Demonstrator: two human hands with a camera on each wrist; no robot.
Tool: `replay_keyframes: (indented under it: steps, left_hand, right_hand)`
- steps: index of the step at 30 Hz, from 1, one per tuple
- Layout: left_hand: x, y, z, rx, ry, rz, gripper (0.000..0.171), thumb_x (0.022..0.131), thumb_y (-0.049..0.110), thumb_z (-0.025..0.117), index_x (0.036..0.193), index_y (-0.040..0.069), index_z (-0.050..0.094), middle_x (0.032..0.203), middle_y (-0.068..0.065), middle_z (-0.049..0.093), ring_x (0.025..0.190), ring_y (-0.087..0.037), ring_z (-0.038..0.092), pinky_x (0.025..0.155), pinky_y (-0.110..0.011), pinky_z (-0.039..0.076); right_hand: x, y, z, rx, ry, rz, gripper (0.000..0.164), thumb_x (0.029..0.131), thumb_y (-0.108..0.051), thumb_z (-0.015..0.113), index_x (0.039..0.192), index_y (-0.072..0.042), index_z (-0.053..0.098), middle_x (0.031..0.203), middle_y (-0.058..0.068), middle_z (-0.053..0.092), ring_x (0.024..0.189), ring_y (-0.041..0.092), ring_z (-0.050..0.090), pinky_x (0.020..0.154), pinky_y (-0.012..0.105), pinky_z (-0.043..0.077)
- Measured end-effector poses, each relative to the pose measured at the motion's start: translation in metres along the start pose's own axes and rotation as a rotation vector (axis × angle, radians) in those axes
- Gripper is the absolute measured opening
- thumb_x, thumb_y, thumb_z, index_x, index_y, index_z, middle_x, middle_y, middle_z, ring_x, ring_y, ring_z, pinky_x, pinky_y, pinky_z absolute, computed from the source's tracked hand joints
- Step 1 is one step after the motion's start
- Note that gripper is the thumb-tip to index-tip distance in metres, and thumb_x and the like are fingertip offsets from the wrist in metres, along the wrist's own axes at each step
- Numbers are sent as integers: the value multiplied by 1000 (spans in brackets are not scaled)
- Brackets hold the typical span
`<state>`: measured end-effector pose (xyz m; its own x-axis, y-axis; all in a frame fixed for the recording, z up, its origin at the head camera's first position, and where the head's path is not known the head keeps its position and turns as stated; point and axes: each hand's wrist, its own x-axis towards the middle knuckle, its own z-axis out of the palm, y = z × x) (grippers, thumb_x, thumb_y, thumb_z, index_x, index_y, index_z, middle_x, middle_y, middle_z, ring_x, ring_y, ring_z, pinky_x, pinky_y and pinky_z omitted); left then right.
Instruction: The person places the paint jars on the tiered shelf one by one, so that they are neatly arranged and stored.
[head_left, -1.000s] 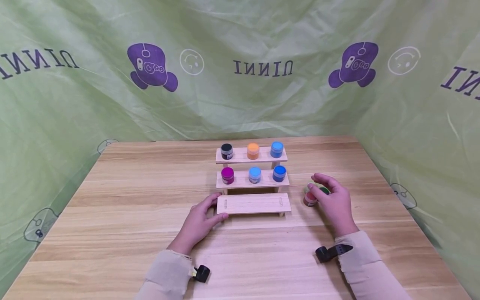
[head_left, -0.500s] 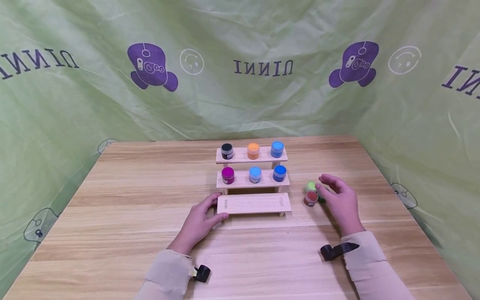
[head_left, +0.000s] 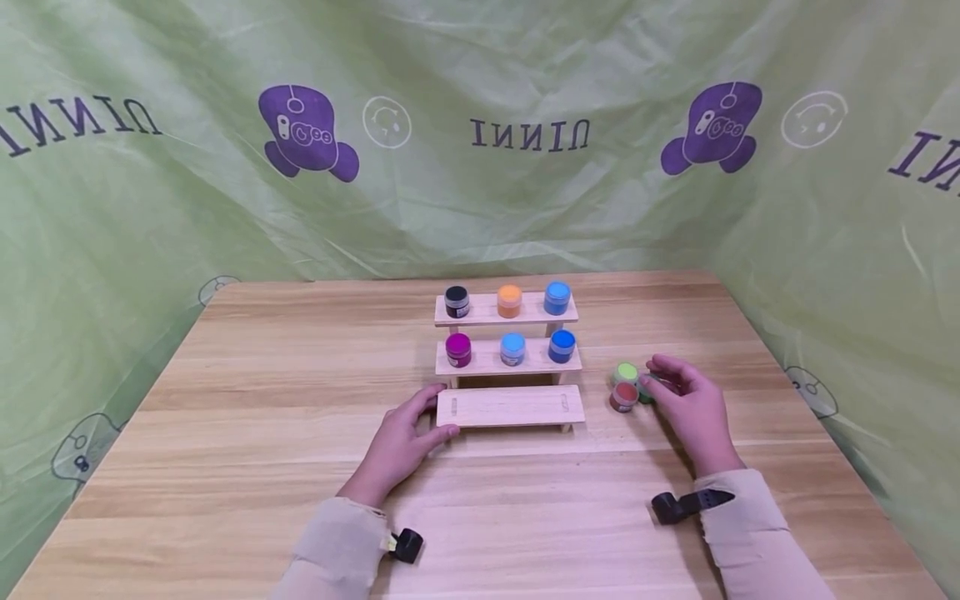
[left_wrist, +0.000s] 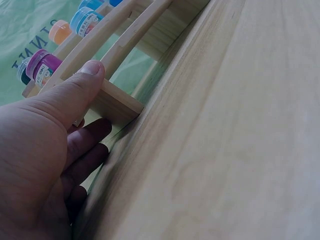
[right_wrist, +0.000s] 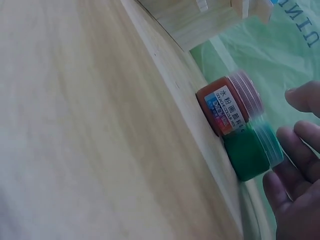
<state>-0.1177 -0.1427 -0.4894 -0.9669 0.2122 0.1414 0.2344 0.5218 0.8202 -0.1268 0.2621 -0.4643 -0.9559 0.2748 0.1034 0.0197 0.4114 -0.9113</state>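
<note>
A three-step wooden display rack [head_left: 510,406] stands mid-table. My left hand [head_left: 397,446] grips the left end of its lowest step, thumb at the front edge, other fingers behind; in the left wrist view the thumb [left_wrist: 82,82] lies against the wood. To the rack's right, three small paint jars stand close together: light green [head_left: 626,373], brownish red [head_left: 624,397] and dark green [head_left: 647,390]. Beside the dark green jar is my right hand [head_left: 697,408], fingers spread loosely. The right wrist view shows its thumb apart from the jars and its fingertips close to the green lid [right_wrist: 270,145].
On the top step are black [head_left: 457,302], orange [head_left: 509,302] and blue [head_left: 557,298] jars. The middle step bears purple [head_left: 458,350], light blue [head_left: 513,350] and darker blue [head_left: 562,347] jars. A green printed curtain [head_left: 525,217] surrounds the wooden table [head_left: 262,400].
My right hand has drawn back to the right, off the light green and red jars, and has come down beside the dark green one. The left hand keeps its place on the rack.
</note>
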Motion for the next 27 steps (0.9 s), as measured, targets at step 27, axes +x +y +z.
replay_keyframes:
  steps: [27]
  left_hand:
    - [0,1,-1,5,-5,-15,68,84,32,82,144,16,54,130,-5,67,133,-28,53,116,-51,31]
  right_hand:
    - [2,17,-14,-105,-145,-9,64,92,-34,76,140,3,54,134,23,60,100,-9,56,83,3,45]
